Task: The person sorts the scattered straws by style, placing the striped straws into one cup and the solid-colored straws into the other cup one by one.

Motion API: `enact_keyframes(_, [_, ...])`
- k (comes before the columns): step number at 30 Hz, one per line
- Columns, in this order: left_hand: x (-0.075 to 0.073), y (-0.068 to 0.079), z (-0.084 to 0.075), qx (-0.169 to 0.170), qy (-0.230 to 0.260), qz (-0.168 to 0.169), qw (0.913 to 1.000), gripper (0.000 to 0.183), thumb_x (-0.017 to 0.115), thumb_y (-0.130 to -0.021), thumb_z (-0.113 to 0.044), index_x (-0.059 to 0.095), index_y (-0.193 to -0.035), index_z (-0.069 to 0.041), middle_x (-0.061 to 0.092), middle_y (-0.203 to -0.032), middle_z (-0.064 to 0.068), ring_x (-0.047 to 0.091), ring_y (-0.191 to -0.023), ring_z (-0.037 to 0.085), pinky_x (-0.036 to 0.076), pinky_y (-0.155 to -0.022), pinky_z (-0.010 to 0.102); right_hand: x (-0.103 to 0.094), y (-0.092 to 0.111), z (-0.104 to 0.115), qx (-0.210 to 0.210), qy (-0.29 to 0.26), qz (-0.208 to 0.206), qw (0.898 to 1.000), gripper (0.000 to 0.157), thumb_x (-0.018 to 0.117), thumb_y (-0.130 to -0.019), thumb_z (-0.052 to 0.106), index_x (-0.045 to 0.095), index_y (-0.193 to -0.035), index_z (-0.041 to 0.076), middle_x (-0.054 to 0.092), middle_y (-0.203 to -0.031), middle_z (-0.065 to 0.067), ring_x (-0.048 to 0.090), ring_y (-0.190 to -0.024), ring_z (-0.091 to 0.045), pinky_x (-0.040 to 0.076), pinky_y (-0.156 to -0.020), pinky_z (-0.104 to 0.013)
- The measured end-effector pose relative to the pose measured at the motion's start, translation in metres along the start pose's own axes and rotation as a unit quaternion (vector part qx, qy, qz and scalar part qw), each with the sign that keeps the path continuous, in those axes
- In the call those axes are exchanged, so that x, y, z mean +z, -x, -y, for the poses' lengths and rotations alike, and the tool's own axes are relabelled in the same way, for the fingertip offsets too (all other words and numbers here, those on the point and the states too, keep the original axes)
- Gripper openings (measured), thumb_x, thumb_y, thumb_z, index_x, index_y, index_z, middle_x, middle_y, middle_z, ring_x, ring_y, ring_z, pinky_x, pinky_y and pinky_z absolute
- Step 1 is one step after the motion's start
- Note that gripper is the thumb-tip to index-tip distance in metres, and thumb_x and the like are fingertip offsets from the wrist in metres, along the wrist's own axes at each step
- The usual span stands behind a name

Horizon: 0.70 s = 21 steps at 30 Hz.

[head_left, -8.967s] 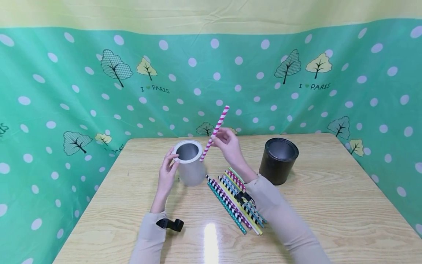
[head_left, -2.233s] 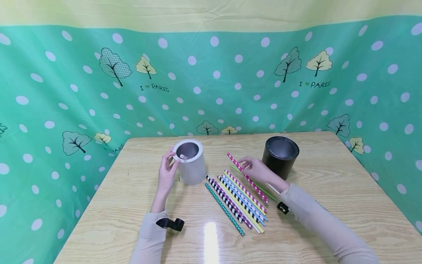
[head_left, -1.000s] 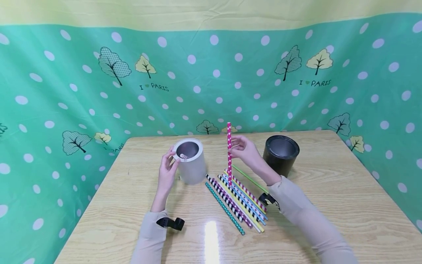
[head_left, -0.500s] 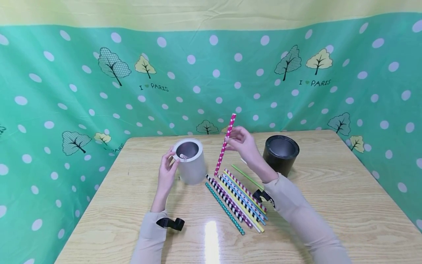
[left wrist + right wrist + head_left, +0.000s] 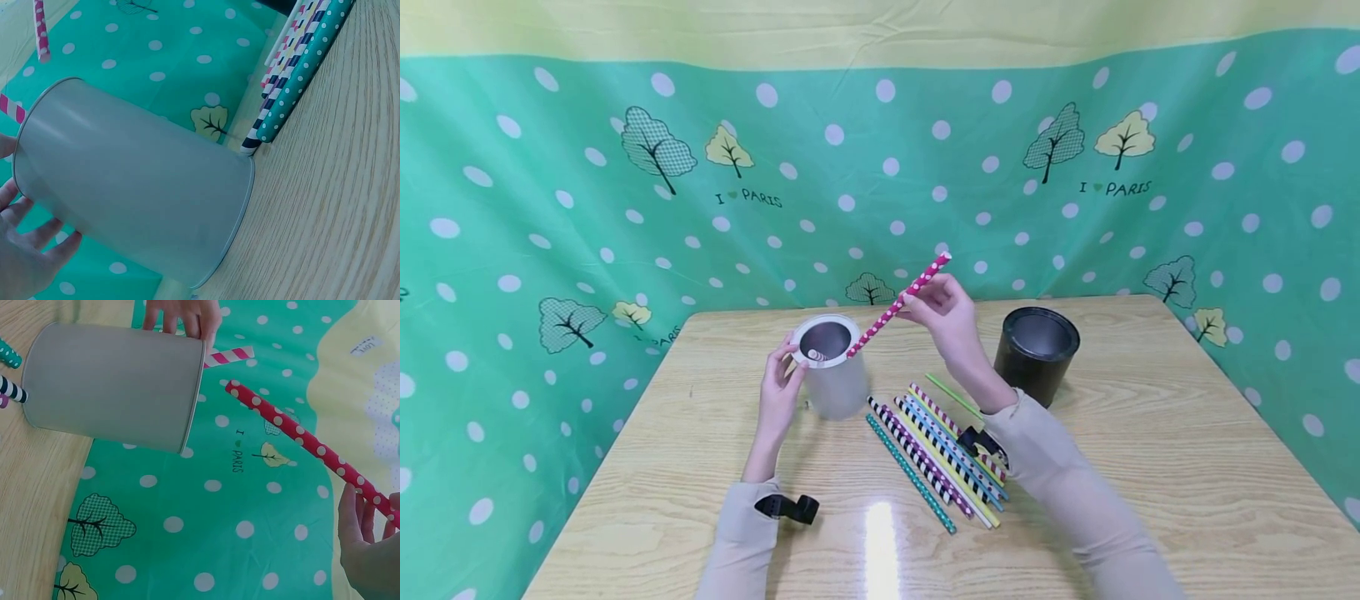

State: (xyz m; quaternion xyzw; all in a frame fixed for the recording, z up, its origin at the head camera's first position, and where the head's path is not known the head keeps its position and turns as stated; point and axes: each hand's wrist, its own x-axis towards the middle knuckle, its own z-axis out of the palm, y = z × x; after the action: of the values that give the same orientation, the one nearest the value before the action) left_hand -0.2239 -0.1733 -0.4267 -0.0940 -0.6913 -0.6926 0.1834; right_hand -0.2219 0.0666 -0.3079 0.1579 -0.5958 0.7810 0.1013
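The right hand (image 5: 946,321) pinches a pink paper straw with white dots (image 5: 897,306), tilted up to the right. Its lower end is at the rim of a white canister (image 5: 838,387) in the head view; the right wrist view shows that end (image 5: 232,387) beyond the canister's mouth, apart from it. With fingers and thumb at the rim, the left hand (image 5: 781,387) holds the canister, which stands upright on the table. Inside leans a pink-and-white striped straw (image 5: 817,356), its striped end (image 5: 230,357) poking past the rim in the right wrist view.
Several patterned paper straws (image 5: 936,458) lie side by side on the wooden table (image 5: 677,467), right of the white canister. A thin green straw (image 5: 953,395) lies beside them, partly under the right arm. At the right stands a black canister (image 5: 1037,354). Behind hangs a dotted green curtain (image 5: 880,183).
The right hand has lifted the dotted pink straw from the table and carried it left to the white canister. Earlier, it held the striped pink straw, now inside. The left hand stays put.
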Motion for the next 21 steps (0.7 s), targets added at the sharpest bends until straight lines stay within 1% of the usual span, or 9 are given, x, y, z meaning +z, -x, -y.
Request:
enact_keyframes(3, [0.000, 0.000, -0.001, -0.003, -0.001, -0.001, 1.0000, 0.033, 0.050, -0.088, -0.002, 0.038, -0.117, 0.008, 0.028, -0.142, 0.012, 0.032, -0.125, 0.030, 0.029, -0.103, 0.041, 0.006, 0.000, -0.001, -0.014, -0.011, 0.006, 1.000, 0.018, 0.057, -0.082, -0.004, 0.047, -0.094, 0.004, 0.057, -0.088, -0.006, 0.057, -0.083, -0.017, 0.051, -0.080, -0.035])
enact_keyframes(8, [0.000, 0.002, -0.009, -0.018, 0.001, 0.004, 0.9998, 0.034, 0.051, -0.088, -0.002, 0.039, -0.118, 0.007, 0.027, -0.142, 0.012, 0.030, -0.126, 0.030, 0.027, -0.105, 0.041, 0.014, -0.001, -0.005, -0.020, 0.005, 0.009, 1.000, 0.018, 0.058, -0.080, -0.006, 0.048, -0.094, -0.001, 0.058, -0.090, -0.007, 0.057, -0.085, -0.016, 0.051, -0.082, -0.032])
enact_keyframes(14, [0.005, 0.005, -0.023, -0.022, -0.006, 0.005, 0.9997, 0.034, 0.049, -0.088, 0.001, 0.037, -0.117, 0.011, 0.025, -0.142, 0.017, 0.028, -0.127, 0.034, 0.026, -0.105, 0.043, 0.020, -0.003, -0.013, -0.014, 0.048, 0.001, 0.999, 0.021, 0.061, -0.078, -0.005, 0.050, -0.096, -0.004, 0.059, -0.094, -0.013, 0.057, -0.087, -0.016, 0.050, -0.082, -0.029])
enact_keyframes(17, [0.006, 0.005, -0.025, -0.024, -0.008, 0.003, 0.9997, 0.034, 0.048, -0.088, 0.002, 0.036, -0.118, 0.012, 0.025, -0.142, 0.017, 0.028, -0.127, 0.033, 0.026, -0.105, 0.042, 0.023, -0.003, -0.018, -0.007, 0.057, 0.002, 0.998, 0.022, 0.061, -0.078, -0.004, 0.050, -0.097, -0.004, 0.058, -0.095, -0.015, 0.056, -0.088, -0.017, 0.050, -0.082, -0.029])
enact_keyframes(21, [0.005, 0.005, -0.024, -0.023, -0.006, 0.002, 0.9997, 0.034, 0.048, -0.088, 0.002, 0.036, -0.118, 0.012, 0.025, -0.142, 0.017, 0.029, -0.126, 0.033, 0.026, -0.105, 0.042, 0.025, -0.004, -0.024, 0.005, 0.055, 0.005, 0.998, 0.024, 0.061, -0.077, -0.005, 0.050, -0.098, -0.005, 0.058, -0.095, -0.015, 0.056, -0.088, -0.017, 0.050, -0.082, -0.028])
